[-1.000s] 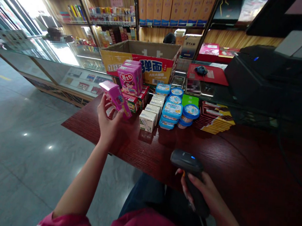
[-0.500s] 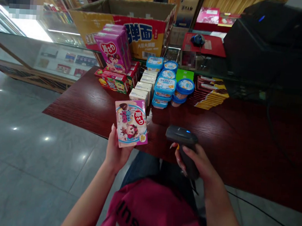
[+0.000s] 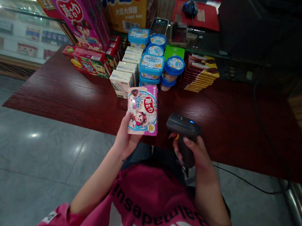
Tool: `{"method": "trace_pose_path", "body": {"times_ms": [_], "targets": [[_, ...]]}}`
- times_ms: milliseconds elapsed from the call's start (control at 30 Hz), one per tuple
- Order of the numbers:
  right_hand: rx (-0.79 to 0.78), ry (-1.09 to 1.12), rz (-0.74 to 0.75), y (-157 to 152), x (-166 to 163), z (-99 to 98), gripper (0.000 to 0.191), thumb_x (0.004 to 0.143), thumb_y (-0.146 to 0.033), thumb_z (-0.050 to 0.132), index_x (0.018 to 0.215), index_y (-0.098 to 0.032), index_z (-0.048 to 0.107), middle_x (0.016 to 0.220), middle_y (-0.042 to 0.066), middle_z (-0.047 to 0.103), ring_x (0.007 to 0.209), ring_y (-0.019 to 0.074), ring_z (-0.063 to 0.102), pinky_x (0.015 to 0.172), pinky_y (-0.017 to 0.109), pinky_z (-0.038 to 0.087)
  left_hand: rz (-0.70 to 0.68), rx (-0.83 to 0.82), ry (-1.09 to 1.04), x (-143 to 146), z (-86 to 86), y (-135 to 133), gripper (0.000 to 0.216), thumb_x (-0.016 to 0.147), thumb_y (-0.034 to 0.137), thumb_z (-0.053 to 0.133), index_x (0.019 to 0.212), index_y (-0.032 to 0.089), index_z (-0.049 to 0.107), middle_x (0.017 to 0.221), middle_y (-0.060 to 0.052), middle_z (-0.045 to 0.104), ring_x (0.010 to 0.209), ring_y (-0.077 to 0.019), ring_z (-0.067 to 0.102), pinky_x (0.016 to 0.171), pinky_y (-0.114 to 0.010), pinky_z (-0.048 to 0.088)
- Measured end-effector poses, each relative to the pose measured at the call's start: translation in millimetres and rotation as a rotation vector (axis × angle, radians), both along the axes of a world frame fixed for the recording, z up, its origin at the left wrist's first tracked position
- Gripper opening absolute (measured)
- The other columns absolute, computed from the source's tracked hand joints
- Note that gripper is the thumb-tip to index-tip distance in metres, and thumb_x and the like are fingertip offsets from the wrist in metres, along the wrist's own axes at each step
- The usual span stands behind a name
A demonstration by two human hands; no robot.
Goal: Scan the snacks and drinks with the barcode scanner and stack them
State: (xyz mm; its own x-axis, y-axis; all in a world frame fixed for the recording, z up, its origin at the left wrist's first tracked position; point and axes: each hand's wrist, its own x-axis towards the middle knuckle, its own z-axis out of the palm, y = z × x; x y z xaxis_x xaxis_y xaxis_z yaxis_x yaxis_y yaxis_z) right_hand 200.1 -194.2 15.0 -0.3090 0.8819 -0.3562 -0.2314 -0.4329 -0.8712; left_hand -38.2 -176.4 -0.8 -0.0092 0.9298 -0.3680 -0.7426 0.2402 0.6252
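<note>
My left hand [image 3: 128, 133] grips a pink and white snack box [image 3: 143, 110] by its lower left side, the printed face turned up toward me. Close by on the right, my right hand [image 3: 189, 147] is wrapped around the handle of a black barcode scanner [image 3: 183, 125], index finger near its orange trigger. A small blue light glows on top of the scanner, and its head points left toward the box. Both are held above the front edge of the dark wooden desk [image 3: 90, 102]. Just behind the held box stand cream-coloured small boxes [image 3: 122, 80] in a row.
Blue-lidded tubs [image 3: 151, 63] are stacked mid-desk beside brown and yellow packets [image 3: 200, 73]. To the left, purple boxes [image 3: 77, 16] stand on red boxes [image 3: 90, 60], before a large carton [image 3: 126, 9]. A mouse [image 3: 190, 8] lies on a red folder; a black cable [image 3: 249, 185] hangs right.
The view has tipped down and closer to the desk. The snack box has come nearer to the scanner and is turned slightly. Both hands keep their hold.
</note>
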Motion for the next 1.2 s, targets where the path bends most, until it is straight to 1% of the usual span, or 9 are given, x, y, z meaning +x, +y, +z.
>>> {"method": "trace_pose_path", "body": {"times_ms": [100, 200, 267, 333, 467, 700, 867, 1033, 1200], "targets": [[-0.022, 0.01, -0.048, -6, 9, 1.5, 0.05, 0.079, -0.061, 0.086, 0.103, -0.018, 0.075, 0.064, 0.0, 0.068, 0.039, 0.0119, 0.052, 0.032, 0.022, 0.043, 0.009, -0.052, -0.019, 1, -3.8, 5, 0.043, 0.097, 0.052, 0.073, 0.127, 0.022, 0.072, 0.13, -0.007, 0.08, 0.13, -0.029, 0.072, 0.107, -0.038, 0.063], [-0.025, 0.02, -0.078, -9, 13, 1.8, 0.051, 0.078, -0.064, 0.086, 0.102, -0.02, 0.076, 0.062, 0.0, 0.067, 0.038, 0.0115, 0.049, 0.031, 0.022, 0.041, 0.001, -0.077, -0.011, -1, -3.5, 9, 0.038, 0.101, 0.049, 0.07, 0.128, 0.024, 0.071, 0.134, -0.006, 0.078, 0.127, -0.0263, 0.074, 0.102, -0.036, 0.066], [-0.036, 0.015, -0.064, -8, 12, 1.8, 0.053, 0.076, -0.066, 0.086, 0.101, -0.021, 0.076, 0.062, 0.0, 0.067, 0.037, 0.0116, 0.049, 0.031, 0.023, 0.04, -0.003, -0.08, -0.003, -2, -1.7, 11, 0.036, 0.103, 0.05, 0.068, 0.128, 0.024, 0.071, 0.136, -0.005, 0.077, 0.13, -0.0258, 0.072, 0.104, -0.036, 0.065], [-0.05, 0.022, -0.03, -7, 11, 2.0, 0.054, 0.073, -0.066, 0.086, 0.099, -0.02, 0.075, 0.061, 0.001, 0.067, 0.036, 0.0118, 0.049, 0.031, 0.023, 0.04, 0.005, -0.076, 0.0, -1, 0.1, 13, 0.036, 0.104, 0.05, 0.066, 0.128, 0.024, 0.071, 0.139, -0.006, 0.076, 0.135, -0.026, 0.069, 0.109, -0.038, 0.063], [-0.071, 0.039, 0.007, -7, 10, 2.5, 0.053, 0.071, -0.064, 0.089, 0.096, -0.019, 0.075, 0.06, 0.001, 0.066, 0.037, 0.0124, 0.05, 0.03, 0.023, 0.039, 0.012, -0.032, 0.038, 4, 1.4, 15, 0.037, 0.103, 0.05, 0.067, 0.128, 0.023, 0.071, 0.142, -0.007, 0.074, 0.142, -0.0284, 0.065, 0.117, -0.042, 0.059], [-0.062, 0.081, -0.015, -9, 13, -0.9, 0.048, 0.073, -0.059, 0.091, 0.095, -0.021, 0.073, 0.062, 0.001, 0.068, 0.038, 0.0123, 0.052, 0.029, 0.021, 0.041, 0.045, 0.046, 0.106, 11, -0.7, 17, 0.036, 0.1, 0.049, 0.07, 0.123, 0.021, 0.073, 0.138, -0.009, 0.077, 0.144, -0.0306, 0.064, 0.121, -0.045, 0.055], [-0.062, 0.084, 0.006, -10, 13, -2.3, 0.048, 0.074, -0.06, 0.09, 0.092, -0.019, 0.073, 0.061, 0.001, 0.067, 0.036, 0.0117, 0.052, 0.029, 0.021, 0.041, 0.051, 0.07, 0.148, 11, -3.4, 16, 0.042, 0.094, 0.054, 0.077, 0.122, 0.022, 0.074, 0.137, -0.011, 0.076, 0.146, -0.0338, 0.061, 0.12, -0.048, 0.056], [-0.105, 0.084, 0.004, -10, 14, -1.5, 0.047, 0.072, -0.059, 0.092, 0.088, -0.019, 0.074, 0.063, 0.002, 0.069, 0.039, 0.0118, 0.054, 0.034, 0.022, 0.046, 0.049, 0.097, 0.162, 10, -4.1, 17, 0.052, 0.082, 0.06, 0.087, 0.12, 0.027, 0.076, 0.141, -0.01, 0.074, 0.151, -0.0361, 0.055, 0.119, -0.051, 0.057], [-0.049, 0.096, 0.021, -10, 15, -3.5, 0.049, 0.074, -0.06, 0.091, 0.092, -0.017, 0.075, 0.06, 0.002, 0.069, 0.036, 0.0117, 0.051, 0.03, 0.021, 0.042, 0.075, 0.048, 0.142, 11, 0.0, 17, 0.039, 0.093, 0.052, 0.079, 0.12, 0.024, 0.075, 0.136, -0.008, 0.077, 0.144, -0.0317, 0.063, 0.118, -0.047, 0.058]]}}
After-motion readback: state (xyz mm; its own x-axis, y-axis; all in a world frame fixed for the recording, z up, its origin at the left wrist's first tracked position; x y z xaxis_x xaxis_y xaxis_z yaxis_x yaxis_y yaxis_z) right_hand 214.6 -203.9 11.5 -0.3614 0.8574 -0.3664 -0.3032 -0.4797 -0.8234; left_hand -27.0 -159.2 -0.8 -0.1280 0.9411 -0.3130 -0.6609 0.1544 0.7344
